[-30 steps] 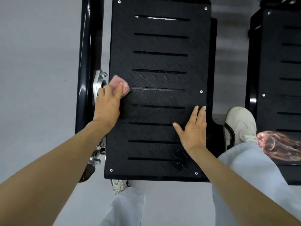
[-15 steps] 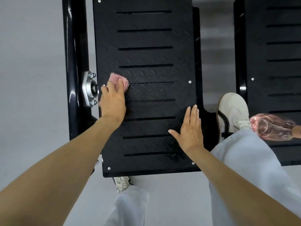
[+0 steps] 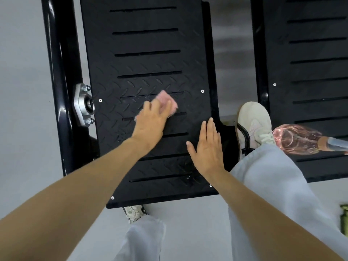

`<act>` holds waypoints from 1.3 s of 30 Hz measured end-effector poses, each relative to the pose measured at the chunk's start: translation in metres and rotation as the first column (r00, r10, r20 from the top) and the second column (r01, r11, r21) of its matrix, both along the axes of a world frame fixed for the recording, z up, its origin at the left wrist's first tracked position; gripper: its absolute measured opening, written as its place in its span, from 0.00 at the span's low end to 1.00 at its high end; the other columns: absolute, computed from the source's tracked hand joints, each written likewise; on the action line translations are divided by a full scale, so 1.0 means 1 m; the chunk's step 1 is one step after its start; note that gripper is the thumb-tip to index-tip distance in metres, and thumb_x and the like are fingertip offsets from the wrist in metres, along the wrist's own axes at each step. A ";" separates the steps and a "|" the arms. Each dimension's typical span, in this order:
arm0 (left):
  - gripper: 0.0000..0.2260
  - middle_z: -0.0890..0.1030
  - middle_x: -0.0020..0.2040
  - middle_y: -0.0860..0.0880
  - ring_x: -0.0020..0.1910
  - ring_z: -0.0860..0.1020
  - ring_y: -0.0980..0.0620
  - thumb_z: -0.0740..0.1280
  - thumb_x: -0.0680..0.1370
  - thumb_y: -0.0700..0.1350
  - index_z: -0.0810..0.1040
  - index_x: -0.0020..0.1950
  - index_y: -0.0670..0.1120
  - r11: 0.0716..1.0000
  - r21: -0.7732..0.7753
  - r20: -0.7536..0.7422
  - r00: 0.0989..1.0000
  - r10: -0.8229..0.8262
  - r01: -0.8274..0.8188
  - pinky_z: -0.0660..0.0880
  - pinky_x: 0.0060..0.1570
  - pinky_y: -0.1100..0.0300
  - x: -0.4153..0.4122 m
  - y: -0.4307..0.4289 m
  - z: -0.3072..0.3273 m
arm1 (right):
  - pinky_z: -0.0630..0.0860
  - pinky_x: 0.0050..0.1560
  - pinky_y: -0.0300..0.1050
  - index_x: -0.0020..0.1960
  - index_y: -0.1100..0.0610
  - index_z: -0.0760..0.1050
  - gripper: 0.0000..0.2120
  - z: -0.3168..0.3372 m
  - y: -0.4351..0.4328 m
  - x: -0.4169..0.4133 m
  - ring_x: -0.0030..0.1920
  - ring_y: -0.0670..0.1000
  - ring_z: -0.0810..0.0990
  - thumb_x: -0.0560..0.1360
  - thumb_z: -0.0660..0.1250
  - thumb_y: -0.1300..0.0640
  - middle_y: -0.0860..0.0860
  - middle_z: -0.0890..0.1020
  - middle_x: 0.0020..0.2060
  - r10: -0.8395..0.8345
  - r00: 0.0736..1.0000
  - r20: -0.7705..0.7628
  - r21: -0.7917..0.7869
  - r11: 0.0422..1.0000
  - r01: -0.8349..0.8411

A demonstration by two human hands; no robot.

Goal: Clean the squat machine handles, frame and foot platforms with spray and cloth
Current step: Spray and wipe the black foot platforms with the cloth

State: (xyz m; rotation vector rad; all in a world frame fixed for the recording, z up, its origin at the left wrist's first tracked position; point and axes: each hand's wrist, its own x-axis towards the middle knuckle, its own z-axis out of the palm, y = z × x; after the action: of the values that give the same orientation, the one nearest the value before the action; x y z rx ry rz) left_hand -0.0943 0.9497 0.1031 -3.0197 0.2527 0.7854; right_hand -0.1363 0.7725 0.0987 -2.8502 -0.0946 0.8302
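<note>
A black diamond-plate foot platform (image 3: 150, 44) with several slots fills the middle of the head view. My left hand (image 3: 150, 122) presses a pink cloth (image 3: 166, 100) flat on the platform near its middle. My right hand (image 3: 207, 147) rests flat on the platform's right side, fingers straight, holding nothing. A pink see-through spray bottle (image 3: 297, 140) lies on the second foot platform (image 3: 310, 53) at the right. The glossy black frame tube (image 3: 60, 81) runs along the left, with a silver bearing bracket (image 3: 82, 104) bolted to it.
My right shoe (image 3: 254, 121) stands between the two platforms, and my left shoe (image 3: 134, 213) peeks out under the near platform's front edge. Grey floor (image 3: 24, 91) lies to the left and in front. A brass-coloured object (image 3: 343, 219) shows at the right edge.
My left hand has slid the pink cloth from the platform's left edge by the bracket to the right, towards the middle. My right hand has stayed flat in place.
</note>
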 end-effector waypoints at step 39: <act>0.31 0.61 0.67 0.40 0.61 0.65 0.41 0.59 0.76 0.37 0.50 0.77 0.45 0.923 0.045 0.026 0.923 -0.383 0.381 0.69 0.59 0.50 0.014 -0.063 0.009 | 0.74 0.55 0.42 0.73 0.59 0.62 0.28 0.010 -0.016 0.003 0.62 0.52 0.71 0.75 0.59 0.71 0.53 0.65 0.69 -0.386 0.917 0.095 0.249 0.902 0.354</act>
State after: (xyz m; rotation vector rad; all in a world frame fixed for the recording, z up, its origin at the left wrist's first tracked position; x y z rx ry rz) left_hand -0.0805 0.8870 0.1125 -2.8038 0.7867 0.6900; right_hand -0.1333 0.7570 0.1084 -2.5846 0.3096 0.5002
